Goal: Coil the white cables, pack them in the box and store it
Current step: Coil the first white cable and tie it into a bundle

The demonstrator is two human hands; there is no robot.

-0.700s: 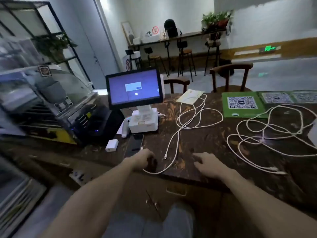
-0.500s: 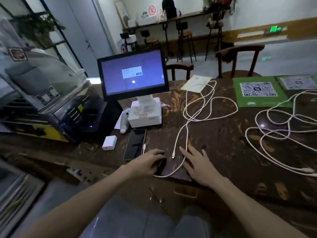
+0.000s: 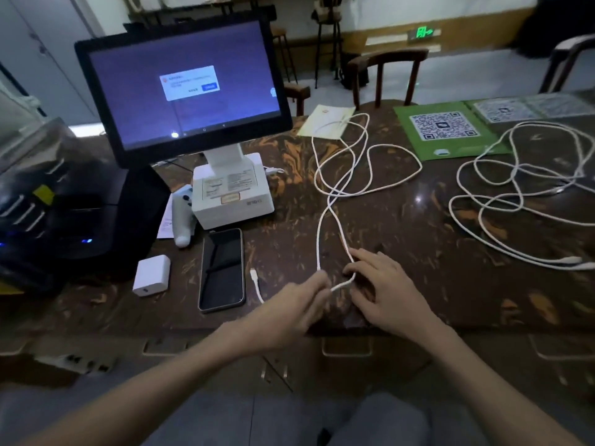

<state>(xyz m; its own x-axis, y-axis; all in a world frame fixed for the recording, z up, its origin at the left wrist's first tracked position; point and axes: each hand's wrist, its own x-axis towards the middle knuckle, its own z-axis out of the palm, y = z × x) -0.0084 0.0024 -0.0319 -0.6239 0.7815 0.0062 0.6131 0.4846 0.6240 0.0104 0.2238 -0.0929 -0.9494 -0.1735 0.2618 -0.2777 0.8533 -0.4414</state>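
A long white cable point(image 3: 341, 175) lies in loose loops across the middle of the dark marbled counter point(image 3: 418, 226). Its near end runs to my hands at the front edge. My left hand point(image 3: 299, 300) pinches the cable close to its end, and a connector point(image 3: 254, 273) pokes out to the left of that hand. My right hand point(image 3: 383, 288) rests on the counter with thumb and fingers closed on the small bend of cable just right of my left hand. A second white cable point(image 3: 521, 194) lies tangled at the right. No box for the cables is in view.
A touch-screen terminal point(image 3: 180, 88) stands on a white printer base point(image 3: 231, 191) at the back left. A dark phone point(image 3: 222, 268), a white charger block point(image 3: 152, 274) and a white scanner point(image 3: 183, 217) lie left of my hands. A green QR placard point(image 3: 447, 130) lies at the back right.
The view has closed in on the counter. My hands came together on the near end of the middle cable, from resting apart near the edge, and both now hold it.
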